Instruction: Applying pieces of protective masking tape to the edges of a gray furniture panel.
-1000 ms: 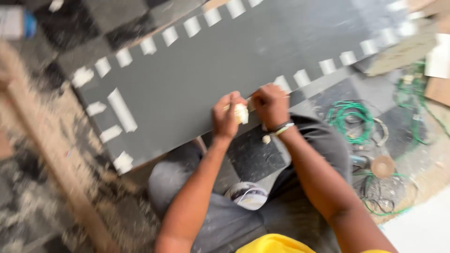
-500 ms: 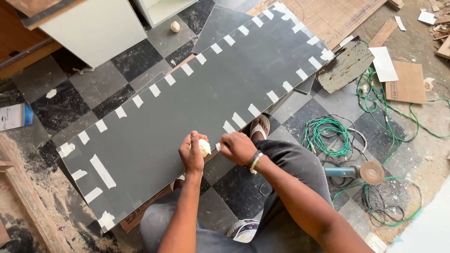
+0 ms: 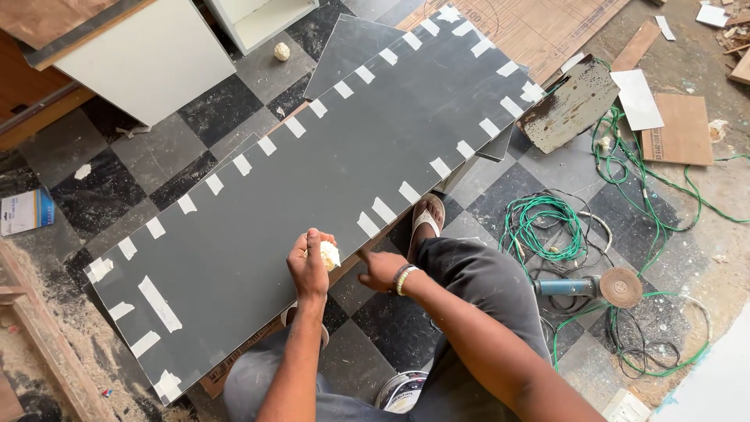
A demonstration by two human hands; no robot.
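A long dark grey panel (image 3: pixel 312 168) lay flat across a checkered floor (image 3: pixel 195 109), its long axis running from lower left to upper right, the far end toward a sheet of brown board (image 3: pixel 547 31). Short strips of pale tape (image 3: pixel 383 209) were set at intervals along both long edges, with a few longer strips near the lower-left end. The left hand (image 3: pixel 310 262) was closed around a small pale wad (image 3: pixel 330 255), pressed at the near long edge about halfway along. The right hand (image 3: pixel 383 270), wearing a wristband, rested just beside that edge with a finger pointing toward it; whether it gripped anything could not be told. A sandalled foot (image 3: pixel 426 219) was tucked under the same edge. Off the panel's right side lay coiled green cable (image 3: pixel 547 227) and an angle grinder (image 3: pixel 594 287), both clear of the panel, and a worn metal plate (image 3: pixel 570 101) close to the far corner. A white cabinet (image 3: pixel 148 62) stood beyond the far long edge, with open floor between. Sawdust and a timber strip (image 3: pixel 47 352) bordered the lower-left end.
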